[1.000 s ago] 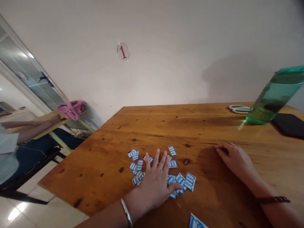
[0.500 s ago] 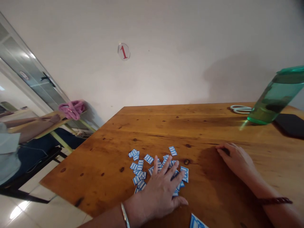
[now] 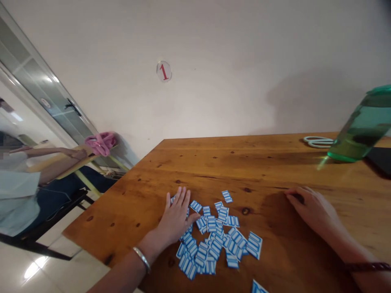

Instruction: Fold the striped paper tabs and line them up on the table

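Note:
Small white cards with blue stripes (image 3: pixel 215 246) lie in a loose, overlapping heap on the wooden table (image 3: pixel 207 162). My left hand (image 3: pixel 174 217) is over the left part of the heap, palm down with fingers stretched out and thumb spread to the right. It covers some cards there; whether its palm presses on them cannot be seen. Off to the right, my right hand (image 3: pixel 313 209) rests on the table, loosely curved, with a gap between thumb and forefinger and nothing visible in it. One card (image 3: pixel 258 287) is partly visible at the bottom edge, apart from the heap.
A green water bottle (image 3: pixel 359 130) stands at the back right, beside a white cable loop (image 3: pixel 317 141) and a dark flat object (image 3: pixel 380 160). To the left, another person's arm (image 3: pixel 61 165) rests on a separate table with a pink cloth item (image 3: pixel 102 142).
My left hand has moved left from the middle of the heap to its left side, uncovering many cards. My right hand stays in place on the table. The view has shifted slightly.

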### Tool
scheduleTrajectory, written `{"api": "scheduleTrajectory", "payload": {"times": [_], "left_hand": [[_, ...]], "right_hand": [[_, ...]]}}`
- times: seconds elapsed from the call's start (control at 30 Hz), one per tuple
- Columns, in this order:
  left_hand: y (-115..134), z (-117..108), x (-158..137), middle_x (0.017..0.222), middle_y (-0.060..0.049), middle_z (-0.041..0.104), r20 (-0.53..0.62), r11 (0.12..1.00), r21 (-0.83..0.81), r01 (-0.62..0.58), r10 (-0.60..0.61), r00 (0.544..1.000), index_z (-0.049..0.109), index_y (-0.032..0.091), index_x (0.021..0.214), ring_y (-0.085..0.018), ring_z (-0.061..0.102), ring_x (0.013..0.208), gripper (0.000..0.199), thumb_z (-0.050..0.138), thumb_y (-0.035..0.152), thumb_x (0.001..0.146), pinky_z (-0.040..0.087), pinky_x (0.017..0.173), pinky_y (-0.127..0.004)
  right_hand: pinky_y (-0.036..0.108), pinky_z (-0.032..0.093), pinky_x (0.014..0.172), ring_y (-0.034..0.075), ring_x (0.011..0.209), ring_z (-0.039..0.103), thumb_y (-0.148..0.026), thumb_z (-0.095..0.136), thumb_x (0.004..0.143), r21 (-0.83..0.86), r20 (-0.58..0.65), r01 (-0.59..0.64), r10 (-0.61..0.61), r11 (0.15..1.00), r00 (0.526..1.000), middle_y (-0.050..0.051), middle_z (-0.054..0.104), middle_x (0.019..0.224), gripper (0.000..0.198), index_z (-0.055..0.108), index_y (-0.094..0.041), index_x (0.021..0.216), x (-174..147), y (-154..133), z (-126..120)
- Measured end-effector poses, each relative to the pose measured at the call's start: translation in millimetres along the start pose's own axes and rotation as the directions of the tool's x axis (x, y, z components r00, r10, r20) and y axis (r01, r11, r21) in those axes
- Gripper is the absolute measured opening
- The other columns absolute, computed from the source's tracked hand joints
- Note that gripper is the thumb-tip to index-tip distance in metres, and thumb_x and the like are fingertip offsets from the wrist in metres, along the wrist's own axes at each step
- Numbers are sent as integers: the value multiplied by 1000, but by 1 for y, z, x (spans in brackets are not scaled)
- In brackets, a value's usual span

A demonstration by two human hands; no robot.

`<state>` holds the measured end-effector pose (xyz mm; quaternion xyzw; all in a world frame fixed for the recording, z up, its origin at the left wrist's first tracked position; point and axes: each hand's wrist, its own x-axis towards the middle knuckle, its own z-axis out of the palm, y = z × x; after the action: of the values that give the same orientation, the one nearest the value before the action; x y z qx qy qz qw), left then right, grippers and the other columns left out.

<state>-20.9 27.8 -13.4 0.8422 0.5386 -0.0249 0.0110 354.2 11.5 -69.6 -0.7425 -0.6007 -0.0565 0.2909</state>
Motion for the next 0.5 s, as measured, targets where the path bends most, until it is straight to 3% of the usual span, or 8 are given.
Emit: {"api": "scheduleTrajectory", "payload": {"times": [0.07,0.13,0.23,0.37,0.4,0.5], "left_hand": [[-7,4,-5,145,-20,15,43,999,-1,34,-33,999,21,5,138,-30,9,134,80,18,63,82,10,105,-57],[-3,5,-16,146,-17,12,67,999,-34,-16,19,998,16,9,139,-29,6,135,77,17,62,83,9,104,-58],[15,-1,-34,147,-12,8,97,975,-120,-188,200,975,4,17,141,-28,2,135,76,19,63,82,7,103,-60],[35,-11,-40,149,-4,11,113,875,-144,-463,479,870,4,32,140,-29,2,135,71,25,64,80,0,101,-63],[37,-10,-38,149,-4,12,116,880,-135,-455,470,875,6,33,140,-31,4,135,71,25,65,80,1,101,-64],[37,-4,-32,148,-11,10,70,952,-78,-295,301,951,10,29,140,-36,5,134,74,26,67,78,5,100,-65]], "right_hand": [[37,45,61,27,80,59,-34,40,75,-6,0,5,-5,1000,1000,9,65,85,23,61,-23,75,-1,0,-1],[36,45,62,27,80,59,-34,40,76,-11,2,11,-11,1000,1000,8,65,85,23,61,-24,74,-1,0,-2],[36,45,62,26,80,59,-35,40,76,-12,1,19,-19,1000,1000,8,65,84,24,61,-23,73,-1,1,-3],[38,46,61,27,79,59,-35,39,74,1,-3,10,-10,1000,1000,9,65,85,25,61,-23,72,0,1,-3],[38,46,62,28,79,59,-36,39,74,7,-1,9,-9,1000,1000,9,65,85,26,61,-23,72,0,1,-3],[39,47,64,28,79,59,-35,39,74,23,3,11,-11,1000,1000,10,65,85,26,61,-22,74,0,1,-3]]}}
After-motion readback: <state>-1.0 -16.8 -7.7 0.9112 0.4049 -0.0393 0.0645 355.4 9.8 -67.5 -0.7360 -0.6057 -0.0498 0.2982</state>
